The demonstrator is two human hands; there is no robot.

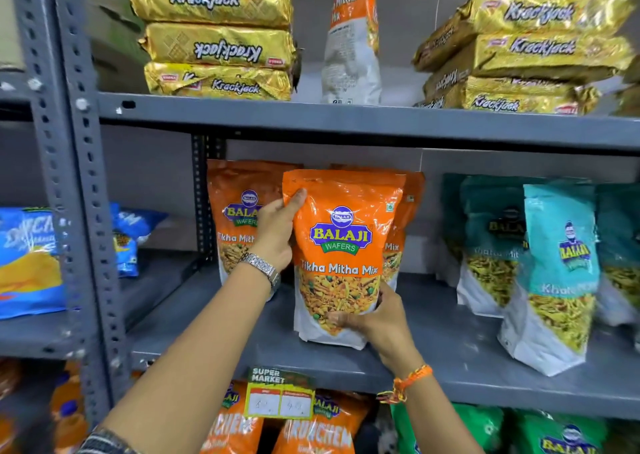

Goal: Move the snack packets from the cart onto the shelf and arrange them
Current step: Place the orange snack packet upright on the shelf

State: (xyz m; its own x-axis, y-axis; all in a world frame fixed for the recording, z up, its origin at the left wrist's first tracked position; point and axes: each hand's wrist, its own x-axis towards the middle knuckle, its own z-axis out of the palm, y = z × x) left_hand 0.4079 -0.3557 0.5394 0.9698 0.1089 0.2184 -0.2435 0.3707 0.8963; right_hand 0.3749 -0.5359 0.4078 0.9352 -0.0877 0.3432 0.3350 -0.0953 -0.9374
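Note:
An orange Balaji Tikha Mitha Mix packet [341, 245] stands upright on the middle grey shelf [450, 360]. My left hand [277, 232], with a metal watch on the wrist, grips the packet's upper left edge. My right hand [379, 322], with an orange thread band on the wrist, holds its lower right corner. Two more orange packets of the same kind stand behind it, one to the left [239, 218] and one to the right [403, 225]. The cart is out of view.
Teal Balaji packets [554, 273] stand on the same shelf to the right. Gold Krackjack packs [214, 38] and one orange packet [353, 38] sit on the shelf above. Blue packets [27, 259] fill the left bay. Orange and green packets lie below, behind a price tag [278, 398].

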